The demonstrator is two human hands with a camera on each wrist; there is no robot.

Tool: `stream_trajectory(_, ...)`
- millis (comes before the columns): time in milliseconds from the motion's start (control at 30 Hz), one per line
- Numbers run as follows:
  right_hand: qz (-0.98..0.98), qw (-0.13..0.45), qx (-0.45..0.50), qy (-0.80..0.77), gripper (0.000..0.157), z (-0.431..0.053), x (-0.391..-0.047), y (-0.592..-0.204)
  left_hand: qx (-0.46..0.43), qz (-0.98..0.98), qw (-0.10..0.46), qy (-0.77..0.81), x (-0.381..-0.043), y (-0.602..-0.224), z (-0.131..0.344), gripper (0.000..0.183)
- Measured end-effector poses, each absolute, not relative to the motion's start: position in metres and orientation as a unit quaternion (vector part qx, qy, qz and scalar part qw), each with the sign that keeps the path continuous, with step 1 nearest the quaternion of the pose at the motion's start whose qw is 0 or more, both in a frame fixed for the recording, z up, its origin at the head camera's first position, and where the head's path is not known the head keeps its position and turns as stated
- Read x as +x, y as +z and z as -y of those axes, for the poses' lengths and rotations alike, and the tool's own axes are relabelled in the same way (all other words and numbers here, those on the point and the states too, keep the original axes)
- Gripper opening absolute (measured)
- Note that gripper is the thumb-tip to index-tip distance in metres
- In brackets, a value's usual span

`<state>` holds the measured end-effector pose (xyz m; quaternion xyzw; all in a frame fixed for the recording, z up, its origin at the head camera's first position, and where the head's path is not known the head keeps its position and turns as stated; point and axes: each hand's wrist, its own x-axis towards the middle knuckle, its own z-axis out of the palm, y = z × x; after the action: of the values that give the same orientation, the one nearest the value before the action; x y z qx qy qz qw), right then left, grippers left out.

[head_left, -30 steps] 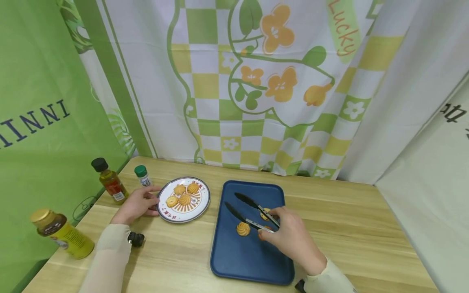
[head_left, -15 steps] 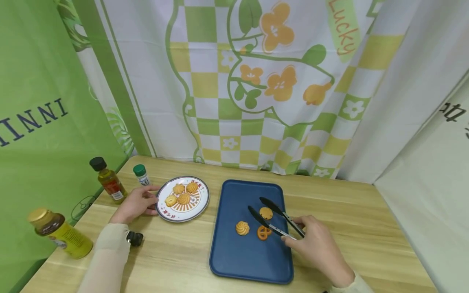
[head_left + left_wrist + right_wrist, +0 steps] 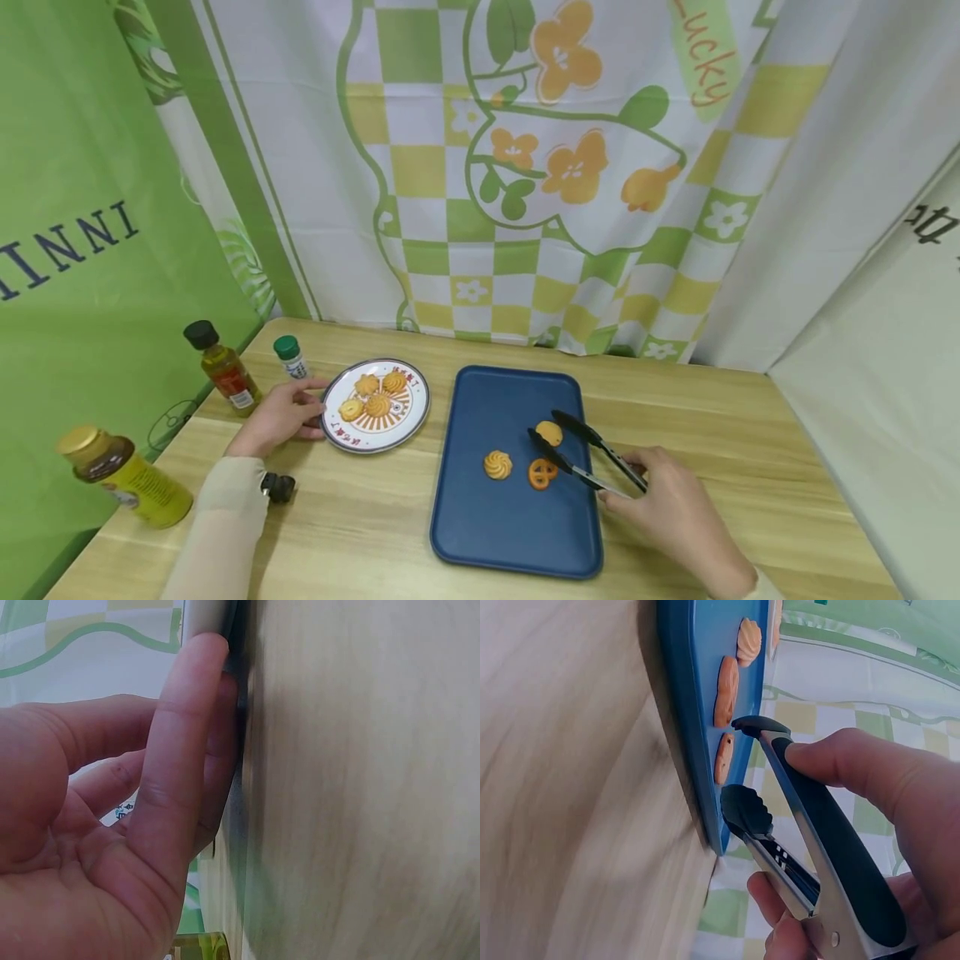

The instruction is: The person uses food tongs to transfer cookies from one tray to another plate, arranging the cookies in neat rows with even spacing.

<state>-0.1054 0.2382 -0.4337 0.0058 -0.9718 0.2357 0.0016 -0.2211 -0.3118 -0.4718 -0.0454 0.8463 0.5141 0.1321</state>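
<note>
My right hand [image 3: 667,500] grips metal tongs [image 3: 592,483] with black tips, spread apart over the right side of a blue tray [image 3: 495,533]. Between the tips lies a round cookie [image 3: 549,433]. Close by on the tray are a pretzel [image 3: 542,473] and a swirled cookie [image 3: 498,465]. In the right wrist view, the spread tongs [image 3: 832,840] stand close to the cookies, with nothing pinched. At the left, my left hand [image 3: 281,417] touches the rim of a white patterned plate [image 3: 405,429] bearing several cookies [image 3: 377,406]. Its fingertips meet the plate's edge in the left wrist view.
A green-capped shaker [image 3: 291,357] stands behind the left hand. Farther left are a black-capped bottle [image 3: 225,371] and a yellow bottle with a gold cap [image 3: 135,483]. A patterned curtain [image 3: 510,250] hangs along the back edge of the wooden table [image 3: 360,533].
My right hand has moved right with the tongs, whose tips went from over the tray's middle to around the round cookie, uncovering the pretzel. The left hand stays at the plate.
</note>
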Motion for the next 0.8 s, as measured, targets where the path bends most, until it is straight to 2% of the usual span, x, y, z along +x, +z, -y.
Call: stream_trajectory(800, 0.982, -0.01, 0.04, 0.185, 0.063, -0.251, -0.112, -0.427, -0.042, -0.844, 0.132, 0.518, -0.221, -0.471, 0.311, 0.057)
